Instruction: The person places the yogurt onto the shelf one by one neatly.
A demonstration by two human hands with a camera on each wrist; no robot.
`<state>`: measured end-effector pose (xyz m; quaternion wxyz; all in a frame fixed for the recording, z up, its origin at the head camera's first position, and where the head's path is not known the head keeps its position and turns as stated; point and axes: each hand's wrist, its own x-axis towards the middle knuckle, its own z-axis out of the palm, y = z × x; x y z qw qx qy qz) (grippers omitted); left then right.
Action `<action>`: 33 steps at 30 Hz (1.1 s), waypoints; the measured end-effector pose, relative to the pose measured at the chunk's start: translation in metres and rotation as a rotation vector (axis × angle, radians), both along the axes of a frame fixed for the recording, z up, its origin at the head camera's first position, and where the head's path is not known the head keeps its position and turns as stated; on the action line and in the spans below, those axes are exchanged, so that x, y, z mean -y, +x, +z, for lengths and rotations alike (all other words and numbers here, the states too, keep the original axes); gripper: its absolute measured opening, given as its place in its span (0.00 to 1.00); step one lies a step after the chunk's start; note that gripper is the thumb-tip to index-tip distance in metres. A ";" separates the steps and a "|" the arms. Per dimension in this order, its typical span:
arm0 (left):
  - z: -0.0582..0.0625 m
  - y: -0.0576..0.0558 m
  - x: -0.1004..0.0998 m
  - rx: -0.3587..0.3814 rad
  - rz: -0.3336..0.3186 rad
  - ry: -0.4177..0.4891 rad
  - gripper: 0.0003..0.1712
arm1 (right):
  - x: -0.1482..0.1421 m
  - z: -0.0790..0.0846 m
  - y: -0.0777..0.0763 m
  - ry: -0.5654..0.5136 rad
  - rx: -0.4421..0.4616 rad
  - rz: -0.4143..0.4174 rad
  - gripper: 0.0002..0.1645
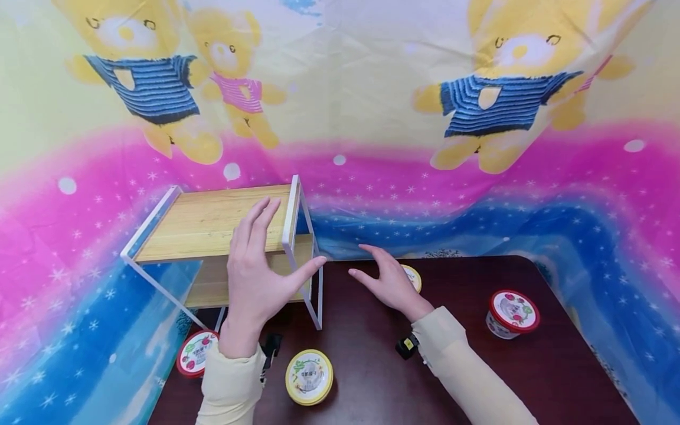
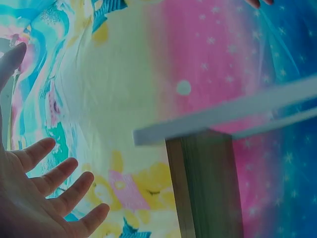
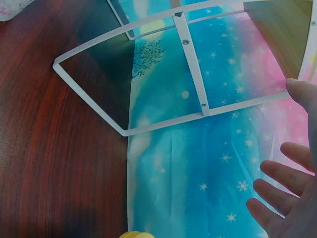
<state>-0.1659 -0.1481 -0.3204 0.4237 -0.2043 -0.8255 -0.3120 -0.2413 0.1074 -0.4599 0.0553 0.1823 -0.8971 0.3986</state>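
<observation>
My left hand [image 1: 257, 274] is raised in front of a small two-tier shelf [image 1: 212, 221] with wooden boards and a white metal frame. Its fingers are extended and the thumb spreads to the right; nothing is held. To the right of the shelf, my right hand [image 1: 390, 280] hovers over the table with thumb and fingers apart, also holding nothing. Behind it a yellow-lidded tub [image 1: 413, 278] is partly hidden. Another yellow-lidded tub [image 1: 309, 376] stands near the front, right of the left wrist. The right wrist view shows the shelf's white side frame [image 3: 193, 69] beside the spread fingers.
A red-lidded tub [image 1: 513, 313] stands on the right of the dark wooden table [image 1: 372, 378]. Another red-lidded tub [image 1: 195, 353] sits at the left, partly covered by the left sleeve. A patterned cloth with bears [image 1: 372, 118] hangs behind and around the table.
</observation>
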 end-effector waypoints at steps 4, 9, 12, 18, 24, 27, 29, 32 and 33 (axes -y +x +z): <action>-0.003 0.003 0.012 -0.021 0.045 -0.005 0.58 | 0.002 0.002 0.001 -0.005 -0.007 0.002 0.46; -0.005 0.007 0.030 -0.057 0.094 0.021 0.58 | 0.005 0.007 0.004 -0.019 -0.005 0.015 0.45; -0.007 0.011 0.042 -0.062 0.122 0.040 0.58 | 0.007 0.009 0.005 -0.025 -0.007 0.035 0.45; -0.008 0.017 0.068 -0.064 0.209 0.087 0.58 | 0.012 0.014 0.007 -0.039 -0.024 0.051 0.45; -0.011 0.030 0.102 -0.031 0.315 0.117 0.57 | 0.015 0.020 0.008 -0.049 -0.041 0.056 0.43; -0.017 0.041 0.121 -0.012 0.384 0.116 0.58 | 0.019 0.023 0.009 -0.053 -0.041 0.068 0.42; -0.020 0.046 0.132 0.000 0.431 0.141 0.57 | 0.021 0.025 0.010 -0.053 -0.040 0.071 0.42; -0.027 0.052 0.145 0.030 0.494 0.190 0.56 | 0.027 0.026 0.011 -0.054 -0.044 0.079 0.43; -0.030 0.054 0.149 0.045 0.513 0.208 0.56 | 0.030 0.026 0.011 -0.053 -0.044 0.082 0.43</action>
